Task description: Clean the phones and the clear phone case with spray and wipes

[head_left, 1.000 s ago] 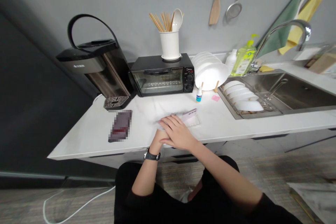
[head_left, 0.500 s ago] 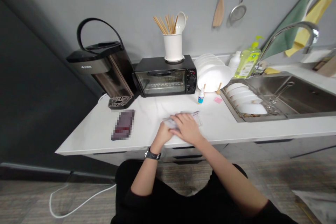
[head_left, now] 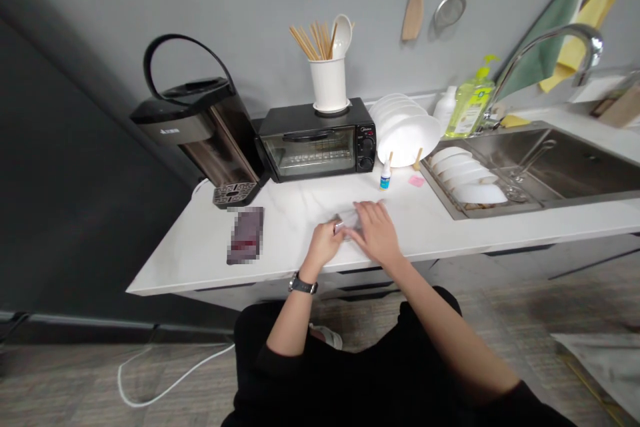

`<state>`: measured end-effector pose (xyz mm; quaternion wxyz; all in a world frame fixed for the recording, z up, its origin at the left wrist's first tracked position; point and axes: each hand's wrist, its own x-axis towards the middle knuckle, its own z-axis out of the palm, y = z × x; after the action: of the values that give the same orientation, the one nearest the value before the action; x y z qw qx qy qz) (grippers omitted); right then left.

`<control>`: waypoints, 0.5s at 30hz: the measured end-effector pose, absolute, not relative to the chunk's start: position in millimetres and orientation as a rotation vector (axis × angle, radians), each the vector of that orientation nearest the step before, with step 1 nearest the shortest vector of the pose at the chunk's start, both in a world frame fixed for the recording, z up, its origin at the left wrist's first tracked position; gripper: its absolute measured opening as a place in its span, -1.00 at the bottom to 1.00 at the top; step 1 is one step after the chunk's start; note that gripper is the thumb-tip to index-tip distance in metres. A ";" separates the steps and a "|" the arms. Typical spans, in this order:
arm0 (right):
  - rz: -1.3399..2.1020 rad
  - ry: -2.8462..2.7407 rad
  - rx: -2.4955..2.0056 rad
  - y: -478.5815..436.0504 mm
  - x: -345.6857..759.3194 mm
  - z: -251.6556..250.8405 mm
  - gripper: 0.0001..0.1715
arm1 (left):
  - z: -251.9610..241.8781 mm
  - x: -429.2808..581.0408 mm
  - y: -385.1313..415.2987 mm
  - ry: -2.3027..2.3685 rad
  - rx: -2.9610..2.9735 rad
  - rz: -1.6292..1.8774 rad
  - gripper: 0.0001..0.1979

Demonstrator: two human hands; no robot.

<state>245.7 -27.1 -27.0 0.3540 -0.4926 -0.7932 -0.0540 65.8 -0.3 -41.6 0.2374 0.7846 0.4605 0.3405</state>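
Note:
My left hand (head_left: 324, 245), with a dark watch on its wrist, is closed on one end of a small clear plastic packet (head_left: 349, 220) low over the white counter. A shiny, silvery edge shows at its fingertips. My right hand (head_left: 379, 232) lies over the packet's other side, fingers stretched out and thumb pointing toward the left hand. Much of the packet is hidden by the hands, and its contents cannot be made out. Just beyond the right hand stands a small white bottle with a blue label (head_left: 385, 177). A pink slip (head_left: 416, 181) lies beside it.
A dark pixelated item (head_left: 246, 235) lies on the left of the counter (head_left: 295, 203). Behind are a drinks dispenser (head_left: 200, 127), a toaster oven (head_left: 315, 147) carrying a utensil pot (head_left: 329, 83), and racked plates (head_left: 409, 139). Bowls (head_left: 480, 194) stand in the sink (head_left: 585, 167) at right.
My right hand has slid off the left hand toward the right, so the two are now slightly apart. More of the left hand's closed fingers shows. The view has shifted a little.

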 end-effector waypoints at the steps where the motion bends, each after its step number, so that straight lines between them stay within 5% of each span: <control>1: -0.147 -1.960 -1.360 -27.0 246.1 -28.0 -0.20 | -40.7 66.4 -0.6 1.281 2.125 0.911 -0.74; 8: -0.042 -2.447 -0.957 -45.8 229.5 -23.9 -0.07 | -44.8 62.1 -1.7 1.314 2.072 0.895 -0.67; 15: -0.072 -1.955 -1.460 -36.2 257.0 -26.3 -0.07 | -29.7 67.0 -3.7 1.282 2.033 0.879 -0.72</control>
<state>257.0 -36.2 -26.3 0.3431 -0.5619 -0.7522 -0.0277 67.0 -3.7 -29.7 0.2868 0.7610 0.4799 0.3291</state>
